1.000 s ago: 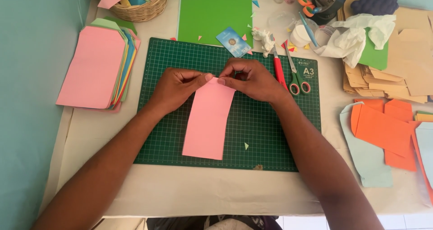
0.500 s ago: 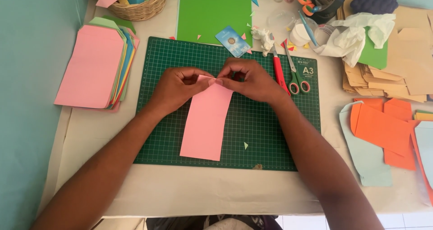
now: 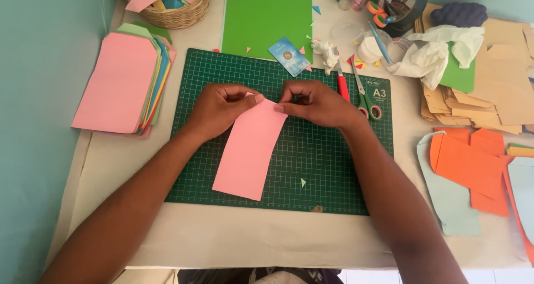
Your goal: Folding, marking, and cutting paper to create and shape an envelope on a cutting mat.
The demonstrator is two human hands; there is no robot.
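Observation:
A long pink paper strip lies on the dark green cutting mat, running from the mat's middle down toward its near edge. My left hand pinches the strip's far left corner. My right hand pinches the far right corner, fingertips pressed on the top edge. Both hands rest on the mat, close together, with the strip's far end between them.
A stack of coloured envelopes topped with pink lies left of the mat. A wicker basket and green sheet sit behind it. Scissors and a red cutter lie by my right hand. Orange and pale blue cut-outs are on the right.
The strip's near end has swung slightly left on the mat. Both hands stay at its far end, fingers working the top edge.

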